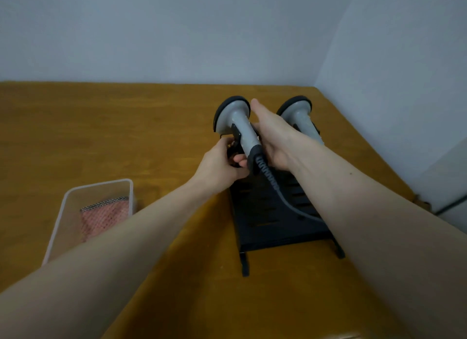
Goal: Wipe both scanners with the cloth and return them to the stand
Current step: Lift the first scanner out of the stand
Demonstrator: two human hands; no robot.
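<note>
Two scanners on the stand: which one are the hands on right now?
The left scanner, the one with the coiled cable. The left hand and right hand flank its handle. The right scanner sits untouched behind the right hand.

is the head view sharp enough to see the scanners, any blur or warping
Head view: soft all over, light even and dim, no glare; left scanner and right scanner readable, fine detail lost; cloth in the tray blurred; table edges splay from the wide lens; both forearms loom large near the bottom.
</note>
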